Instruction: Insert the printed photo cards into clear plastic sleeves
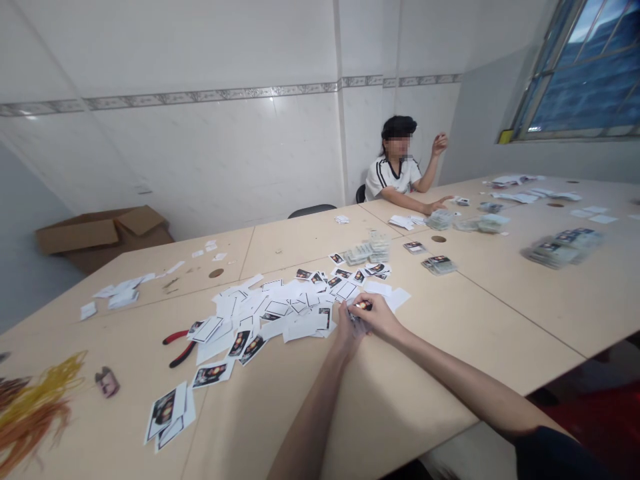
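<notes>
My left hand (345, 331) is closed around a small clear plastic piece, perhaps a card sleeve or case (358, 327), just above the table. My right hand (379, 315) pinches a small dark picture card (365, 305) at its top. Fingers hide part of both, so I cannot tell whether the card is inside the plastic. Directly beyond my hands spreads a loose heap of white paper cards (300, 307), some blank, some with black frames or dark pictures. Behind the heap stand stacks of clear plastic pieces (370, 250).
Red-handled pliers (181, 348) lie partly under the heap's left end. Yellow and orange cords (43, 403) and a small pink object (107, 382) are at left. More filled stacks (440, 265) stand at right. A co-worker (397, 170) sits across the table; a cardboard box (105, 233) is beyond it.
</notes>
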Demonstrator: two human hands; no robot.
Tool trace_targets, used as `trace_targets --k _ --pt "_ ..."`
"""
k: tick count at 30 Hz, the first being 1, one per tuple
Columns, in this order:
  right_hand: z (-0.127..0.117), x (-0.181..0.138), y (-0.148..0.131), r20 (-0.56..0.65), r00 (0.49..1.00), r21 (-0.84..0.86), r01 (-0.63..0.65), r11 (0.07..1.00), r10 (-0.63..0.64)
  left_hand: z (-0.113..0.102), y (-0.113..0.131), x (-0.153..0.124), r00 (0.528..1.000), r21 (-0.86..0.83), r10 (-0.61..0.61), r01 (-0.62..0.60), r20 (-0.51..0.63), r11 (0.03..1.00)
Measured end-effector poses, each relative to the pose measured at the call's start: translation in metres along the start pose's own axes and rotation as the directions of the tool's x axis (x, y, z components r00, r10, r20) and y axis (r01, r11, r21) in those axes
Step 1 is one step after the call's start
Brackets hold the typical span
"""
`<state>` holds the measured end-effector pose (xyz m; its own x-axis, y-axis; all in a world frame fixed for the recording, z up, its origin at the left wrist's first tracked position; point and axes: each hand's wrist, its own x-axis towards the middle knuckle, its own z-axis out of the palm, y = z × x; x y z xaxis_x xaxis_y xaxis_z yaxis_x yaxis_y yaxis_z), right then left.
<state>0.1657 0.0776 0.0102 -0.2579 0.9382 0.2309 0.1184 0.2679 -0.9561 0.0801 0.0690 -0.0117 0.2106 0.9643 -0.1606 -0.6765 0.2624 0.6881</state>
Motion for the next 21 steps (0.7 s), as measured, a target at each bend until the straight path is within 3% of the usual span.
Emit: trace_targets --k 21 --pt "-0.0002 -0.0006 0.0005 -0.026 1.000 -0.047 -0.005 0.999 0.004 0.0024 0.0002 -0.0028 1.000 -0.009 0.002 -0.002 -0.005 1.000"
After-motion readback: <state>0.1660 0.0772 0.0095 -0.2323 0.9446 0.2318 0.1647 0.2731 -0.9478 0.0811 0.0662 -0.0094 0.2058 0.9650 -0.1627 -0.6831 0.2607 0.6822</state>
